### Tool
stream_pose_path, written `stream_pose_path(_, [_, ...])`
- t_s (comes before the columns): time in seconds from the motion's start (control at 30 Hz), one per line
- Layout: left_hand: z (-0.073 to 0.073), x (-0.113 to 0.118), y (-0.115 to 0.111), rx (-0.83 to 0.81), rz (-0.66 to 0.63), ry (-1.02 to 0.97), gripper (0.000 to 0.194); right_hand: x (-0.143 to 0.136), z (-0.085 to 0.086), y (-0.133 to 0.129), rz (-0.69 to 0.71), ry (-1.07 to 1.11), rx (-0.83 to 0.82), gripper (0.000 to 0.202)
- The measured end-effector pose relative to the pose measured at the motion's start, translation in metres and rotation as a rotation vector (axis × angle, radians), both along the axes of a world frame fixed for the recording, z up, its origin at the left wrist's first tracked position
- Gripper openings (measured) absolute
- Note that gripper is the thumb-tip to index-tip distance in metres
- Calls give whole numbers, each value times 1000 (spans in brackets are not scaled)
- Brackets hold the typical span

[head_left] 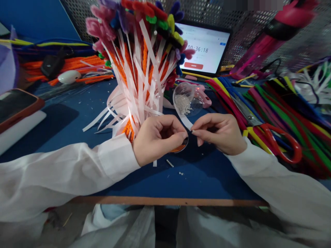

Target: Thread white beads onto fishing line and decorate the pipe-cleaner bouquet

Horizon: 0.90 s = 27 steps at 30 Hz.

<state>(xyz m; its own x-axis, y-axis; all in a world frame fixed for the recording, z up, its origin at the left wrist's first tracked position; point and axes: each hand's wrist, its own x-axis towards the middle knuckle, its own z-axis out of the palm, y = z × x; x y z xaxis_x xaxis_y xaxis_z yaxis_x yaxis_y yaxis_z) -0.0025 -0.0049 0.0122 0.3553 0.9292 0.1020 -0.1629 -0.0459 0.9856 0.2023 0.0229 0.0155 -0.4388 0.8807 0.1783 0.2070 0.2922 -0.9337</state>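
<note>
My left hand (161, 137) is closed, thumb and forefinger pinched together. Facing it, my right hand (218, 133) also pinches, its fingertips almost meeting the left ones. A tiny dark piece shows between the two pinches; its kind is too small to make out. A white ribbon (185, 120) curves down to the right fingertips, and whether they grip it is unclear. Under the left fingers lies a round, orange-and-black object (179, 148), partly hidden. Just behind the hands, a clear dish (198, 107) holds small pearl beads (183, 104). A short row of silvery beads (169, 163) lies nearer me.
A bouquet of pipe-cleaner flowers (144, 62) with white ribbons stands beside my left hand. Red-handled scissors (281, 141) rest on coloured pipe cleaners (279, 106) at right. A tablet (203, 48) showing a timer, a pink bottle (266, 44) and a phone (18, 106) stand around.
</note>
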Motion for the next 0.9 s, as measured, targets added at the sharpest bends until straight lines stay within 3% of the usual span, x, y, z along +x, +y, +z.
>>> stream_pose_path(0.9, [-1,0,0,32,-12,49,12,0,1,-1,58,16,21,8])
